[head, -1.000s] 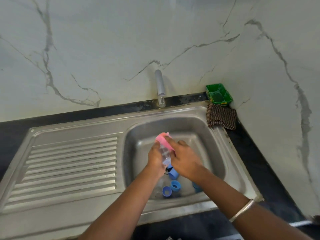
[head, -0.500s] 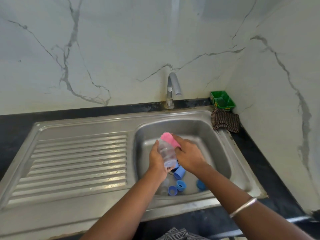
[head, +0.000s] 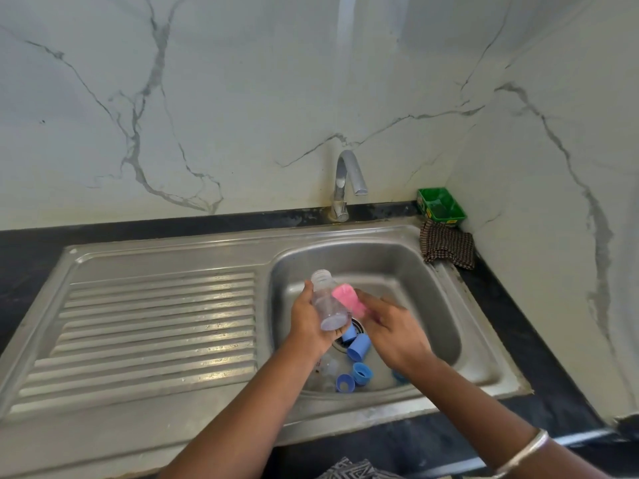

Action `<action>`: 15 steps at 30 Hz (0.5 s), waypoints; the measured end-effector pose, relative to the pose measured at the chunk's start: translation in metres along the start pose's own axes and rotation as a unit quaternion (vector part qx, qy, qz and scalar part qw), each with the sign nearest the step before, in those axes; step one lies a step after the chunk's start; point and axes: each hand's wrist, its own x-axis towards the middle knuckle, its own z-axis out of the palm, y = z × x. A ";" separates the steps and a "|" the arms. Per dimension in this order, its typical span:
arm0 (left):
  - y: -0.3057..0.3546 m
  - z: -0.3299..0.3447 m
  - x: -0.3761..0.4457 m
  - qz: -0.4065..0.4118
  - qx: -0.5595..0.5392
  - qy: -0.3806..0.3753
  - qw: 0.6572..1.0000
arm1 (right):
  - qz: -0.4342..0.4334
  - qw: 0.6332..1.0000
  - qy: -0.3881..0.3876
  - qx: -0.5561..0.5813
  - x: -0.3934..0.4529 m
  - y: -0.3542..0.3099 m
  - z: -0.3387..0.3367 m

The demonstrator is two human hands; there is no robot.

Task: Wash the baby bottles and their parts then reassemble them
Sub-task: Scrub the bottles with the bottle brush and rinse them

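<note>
Over the sink (head: 484,368) basin, the left hand (head: 311,326) grips a clear bottle (head: 328,302), tilted with its open threaded neck pointing up and away and its base toward the camera. The right hand (head: 394,333) holds a pink sponge (head: 347,300) pinched in its fingers and pressed against the bottle's side, so the two hands sit close together. The task looks to be at an early washing stage: this bottle is being scrubbed on the outside, with no cap or teat on it. Blue caps and rings (head: 359,347) lie loose around the drain, with clear parts (head: 326,366) beside them, apparently not yet washed. The tap (head: 345,181) shows no running water. Rinsing, the remaining parts and all reassembly appear still to come.
</note>
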 end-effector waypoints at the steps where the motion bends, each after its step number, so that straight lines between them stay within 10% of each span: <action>1: 0.000 -0.001 0.000 -0.003 0.013 0.003 1.000 | 0.008 1.000 0.001 0.002 0.005 -0.001 0.000; 15: 0.003 0.009 -0.001 0.011 0.005 -0.012 1.000 | -0.039 0.999 -0.009 -0.030 -0.001 -0.016 -0.001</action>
